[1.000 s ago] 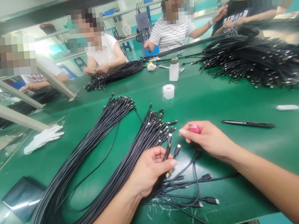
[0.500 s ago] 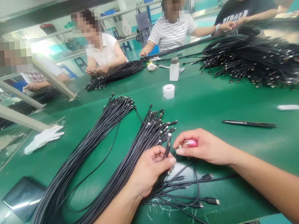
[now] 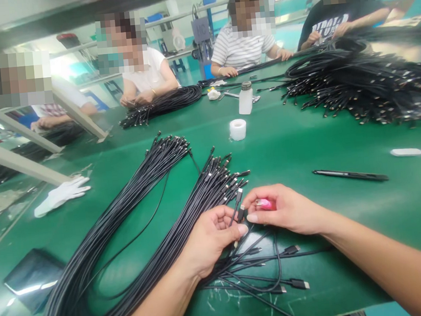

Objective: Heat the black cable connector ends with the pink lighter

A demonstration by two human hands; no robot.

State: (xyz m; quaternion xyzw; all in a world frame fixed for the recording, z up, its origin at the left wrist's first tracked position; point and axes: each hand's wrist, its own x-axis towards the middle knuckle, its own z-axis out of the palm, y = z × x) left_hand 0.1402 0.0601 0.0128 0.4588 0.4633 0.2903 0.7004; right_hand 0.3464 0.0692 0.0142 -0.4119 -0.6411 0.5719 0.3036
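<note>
My left hand [image 3: 212, 234] is closed on black cables close to their ends. One plug [image 3: 239, 195] with a pale metal tip sticks up from its fingers. A second black plug [image 3: 241, 213] stands beside it, between my two hands. My right hand [image 3: 284, 208] is closed around a pink stick-like tool [image 3: 266, 204] with a pale tip, its kind not clear. Its fingertips meet at the second plug; whether they grip it I cannot tell. Left of my hands, a thick bundle of black cables [image 3: 108, 226] lies bent in a U. Loose cables with plugs [image 3: 298, 283] lie below my hands.
On the green table [image 3: 349, 224] are a black pen [image 3: 350, 175], a white tape roll [image 3: 238, 130], a white bottle [image 3: 245, 100], a white glove [image 3: 62, 195] and a dark flat object [image 3: 33, 279]. A large cable heap [image 3: 359, 86] lies at far right. Several co-workers sit opposite.
The second plug has come up into view beside the first one. My right hand has shifted slightly left, towards my left hand. Across the table, a co-worker in stripes has drawn their hands back.
</note>
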